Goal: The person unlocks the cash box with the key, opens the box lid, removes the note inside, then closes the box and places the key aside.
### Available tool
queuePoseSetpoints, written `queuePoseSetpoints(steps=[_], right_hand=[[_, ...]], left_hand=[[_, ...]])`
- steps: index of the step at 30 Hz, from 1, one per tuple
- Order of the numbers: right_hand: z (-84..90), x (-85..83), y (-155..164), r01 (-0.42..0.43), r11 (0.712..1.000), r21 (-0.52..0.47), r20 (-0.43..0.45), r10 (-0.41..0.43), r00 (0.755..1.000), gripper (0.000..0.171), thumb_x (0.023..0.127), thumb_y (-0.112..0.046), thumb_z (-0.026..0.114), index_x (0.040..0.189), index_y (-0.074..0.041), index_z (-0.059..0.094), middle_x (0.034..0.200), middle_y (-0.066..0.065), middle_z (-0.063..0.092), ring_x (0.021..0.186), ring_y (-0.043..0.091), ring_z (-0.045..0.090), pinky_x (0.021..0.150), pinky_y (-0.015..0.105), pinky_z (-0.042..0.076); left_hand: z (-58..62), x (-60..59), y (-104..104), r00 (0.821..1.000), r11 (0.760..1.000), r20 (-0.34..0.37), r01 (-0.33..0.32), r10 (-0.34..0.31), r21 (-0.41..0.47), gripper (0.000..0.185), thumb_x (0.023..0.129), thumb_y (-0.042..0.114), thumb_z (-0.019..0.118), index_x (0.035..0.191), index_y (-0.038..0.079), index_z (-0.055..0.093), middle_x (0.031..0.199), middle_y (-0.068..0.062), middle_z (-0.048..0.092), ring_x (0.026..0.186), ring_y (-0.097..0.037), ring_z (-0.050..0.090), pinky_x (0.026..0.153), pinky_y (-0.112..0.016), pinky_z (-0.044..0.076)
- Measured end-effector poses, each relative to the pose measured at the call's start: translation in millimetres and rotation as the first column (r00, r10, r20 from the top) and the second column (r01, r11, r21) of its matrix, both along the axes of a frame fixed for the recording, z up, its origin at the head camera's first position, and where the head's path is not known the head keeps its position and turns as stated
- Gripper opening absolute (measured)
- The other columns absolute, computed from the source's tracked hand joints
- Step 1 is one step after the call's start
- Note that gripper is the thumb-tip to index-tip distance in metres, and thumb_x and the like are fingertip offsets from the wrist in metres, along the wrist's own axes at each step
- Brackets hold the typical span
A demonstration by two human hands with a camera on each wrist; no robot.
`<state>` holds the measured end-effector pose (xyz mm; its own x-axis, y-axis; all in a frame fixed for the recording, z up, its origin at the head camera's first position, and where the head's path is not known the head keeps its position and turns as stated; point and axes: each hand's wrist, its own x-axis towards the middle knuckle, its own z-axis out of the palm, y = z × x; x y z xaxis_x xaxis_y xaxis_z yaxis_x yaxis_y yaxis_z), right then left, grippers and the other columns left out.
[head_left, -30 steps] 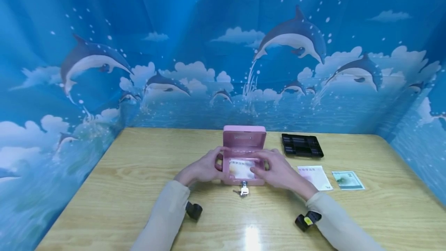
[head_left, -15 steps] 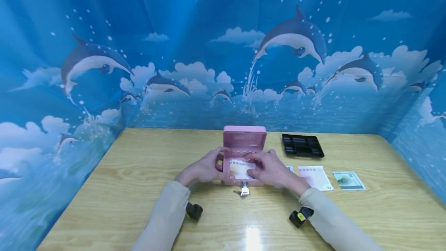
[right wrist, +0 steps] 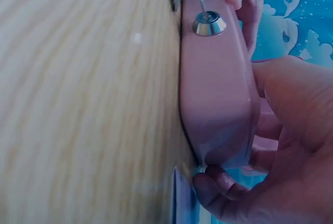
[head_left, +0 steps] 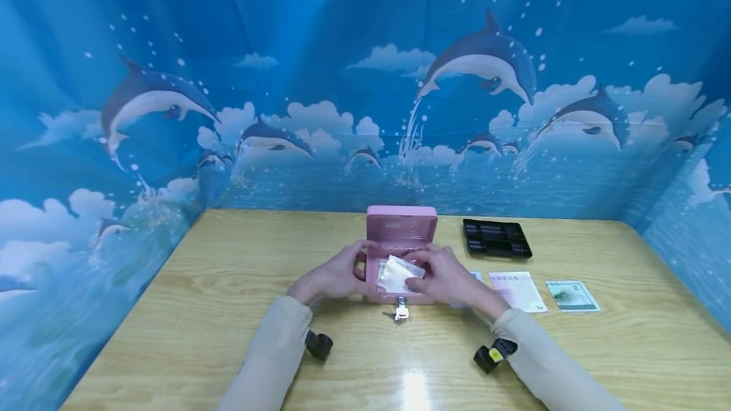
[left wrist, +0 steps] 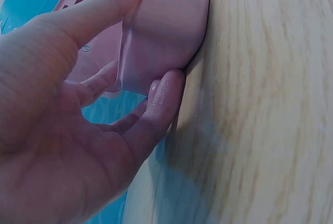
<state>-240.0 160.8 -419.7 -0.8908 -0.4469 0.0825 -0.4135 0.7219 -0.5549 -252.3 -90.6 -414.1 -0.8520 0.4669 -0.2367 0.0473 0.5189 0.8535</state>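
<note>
A pink cash box stands on the table with its lid raised. My left hand grips its left side; in the left wrist view the thumb lies at the box's upper edge and fingers touch its outer wall. Inside the box lies pale printed paper, and on top a paper note is tilted up. My right hand reaches in over the right wall and pinches that note by its right part. In the right wrist view the box wall hides the note. Keys hang from the front lock.
Right of the box lie a pinkish paper note and a green note. A bluish note is partly hidden beneath the right forearm. Behind them stands a black compartment tray. A dolphin-print curtain closes off the back.
My right hand has moved slightly left into the box, uncovering a bluish note beside it. The paper note inside has gone from lying flat to tilted. My left hand stays put.
</note>
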Motion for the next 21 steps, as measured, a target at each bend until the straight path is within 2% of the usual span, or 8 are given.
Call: queuePoseSetpoints(steps=[6,11,13,15,18,21], right_hand=[[1.4,2.8,2.9,0.02,0.999,-0.041,0.032,-0.019,0.999,0.038,0.086,-0.022,0.08,0.122,-0.016,0.071,0.106,0.0,0.066,0.09,0.015,0.053,0.084,0.034,0.041],[4.0,7.6,4.5,0.003,0.996,-0.086,0.04,0.0,0.999,0.029,0.089,-0.02,0.077,0.116,-0.018,0.066,0.108,0.002,0.068,0.092,0.017,0.057,0.083,0.034,0.047],[4.8,9.2,5.0,-0.019,0.996,-0.09,0.019,0.021,1.0,0.024,0.091,-0.017,0.075,0.112,-0.017,0.065,0.107,0.002,0.069,0.09,0.015,0.059,0.082,0.032,0.051],[5.4,10.6,5.2,-0.037,0.996,-0.077,-0.018,0.036,0.999,0.019,0.092,-0.012,0.073,0.108,-0.015,0.063,0.098,0.001,0.069,0.083,0.012,0.059,0.075,0.028,0.052],[6.8,12.4,6.3,-0.04,0.998,-0.046,-0.095,0.036,0.995,0.019,0.091,-0.005,0.07,0.106,-0.014,0.062,0.083,-0.004,0.065,0.072,0.008,0.054,0.063,0.023,0.049],[8.7,14.6,6.9,-0.018,0.999,-0.043,-0.146,0.011,0.989,0.023,0.09,-0.001,0.069,0.11,-0.014,0.064,0.078,-0.006,0.059,0.068,0.007,0.048,0.059,0.021,0.044]], left_hand=[[-0.1,-0.3,0.0,1.0,1.0,0.011,-0.003,0.002,0.008,0.092,0.077,0.018,0.09,0.153,0.022,0.037,0.134,-0.013,0.057,0.112,-0.024,0.065,0.103,-0.044,0.056],[-0.1,-0.6,-0.1,1.0,1.0,0.007,-0.003,0.003,-0.001,0.092,0.078,0.02,0.09,0.153,0.022,0.037,0.135,-0.012,0.057,0.112,-0.024,0.065,0.103,-0.044,0.055],[-0.1,-0.7,-0.2,1.0,1.0,0.006,-0.004,0.004,-0.005,0.092,0.077,0.021,0.09,0.153,0.023,0.037,0.136,-0.012,0.056,0.113,-0.024,0.064,0.104,-0.045,0.055],[0.1,-0.6,-0.6,1.0,1.0,0.008,-0.004,0.004,-0.009,0.092,0.077,0.021,0.09,0.153,0.023,0.037,0.137,-0.012,0.056,0.113,-0.024,0.064,0.104,-0.045,0.054],[0.0,-0.8,-0.4,1.0,1.0,0.013,-0.01,0.01,-0.017,0.093,0.077,0.021,0.09,0.154,0.024,0.037,0.138,-0.012,0.055,0.113,-0.024,0.064,0.105,-0.046,0.054],[-0.4,-1.3,0.0,1.0,0.999,0.018,-0.02,0.021,-0.03,0.094,0.077,0.023,0.091,0.153,0.025,0.037,0.138,-0.011,0.055,0.113,-0.024,0.063,0.106,-0.047,0.053]])
